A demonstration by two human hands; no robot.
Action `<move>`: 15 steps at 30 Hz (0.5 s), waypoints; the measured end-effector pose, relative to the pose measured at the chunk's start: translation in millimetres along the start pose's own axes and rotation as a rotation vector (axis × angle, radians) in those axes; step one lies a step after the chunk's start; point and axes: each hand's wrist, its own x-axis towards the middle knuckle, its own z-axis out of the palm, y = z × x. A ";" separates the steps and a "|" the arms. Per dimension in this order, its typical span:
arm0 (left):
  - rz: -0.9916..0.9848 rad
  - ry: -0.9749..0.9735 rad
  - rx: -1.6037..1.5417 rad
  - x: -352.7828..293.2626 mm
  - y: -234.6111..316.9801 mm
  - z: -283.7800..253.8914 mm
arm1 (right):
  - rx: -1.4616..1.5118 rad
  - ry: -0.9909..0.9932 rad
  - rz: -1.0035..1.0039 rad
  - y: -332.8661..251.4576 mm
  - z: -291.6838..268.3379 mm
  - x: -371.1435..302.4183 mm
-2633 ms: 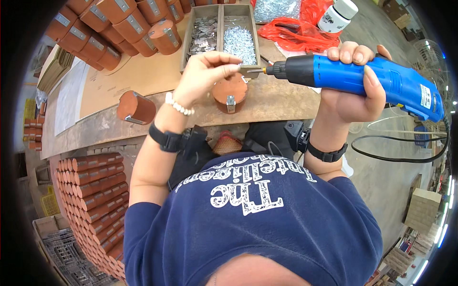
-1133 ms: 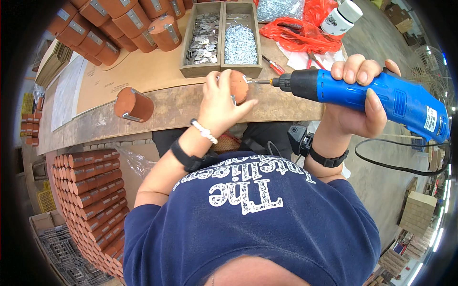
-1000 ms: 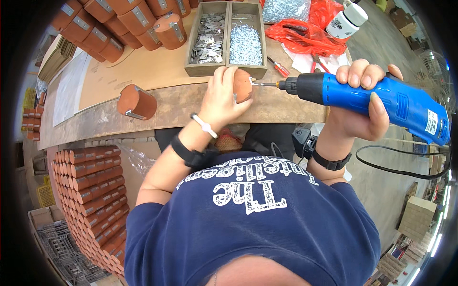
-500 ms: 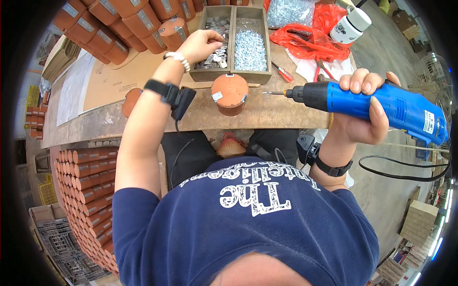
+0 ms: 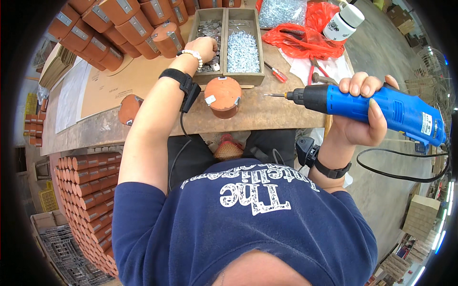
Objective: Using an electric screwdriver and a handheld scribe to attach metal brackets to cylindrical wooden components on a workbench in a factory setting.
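My left hand (image 5: 204,49) is in the left half of a wooden tray (image 5: 191,29), its fingers curled down among small flat metal pieces (image 5: 210,29). Its fingertips are hidden, so what they pinch does not show. My right hand (image 5: 365,102) grips a blue electric screwdriver (image 5: 398,110), and its bit points left above the table edge. Between the hands stands a reddish-brown round box (image 5: 223,95) with small metal fittings at its rim and side. A similar round box (image 5: 130,110) is beside my left forearm.
Screws (image 5: 243,53) fill the tray's right half. To its right are a red-handled screwdriver (image 5: 277,74), red-handled pliers (image 5: 318,70), a red plastic bag (image 5: 305,40) and a white bottle (image 5: 343,22). Stacked round boxes (image 5: 119,19) crowd the back left. A cord (image 5: 405,178) hangs at right.
My left hand has turned and its fingers have curled out of sight among the metal pieces. The view has shifted slightly. My right hand keeps hold of the electric screwdriver, nearly unmoved.
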 end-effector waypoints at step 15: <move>0.090 0.042 -0.116 -5.9 -4.8 -8.6 | -0.015 0.016 -0.014 -7.8 3.0 -1.4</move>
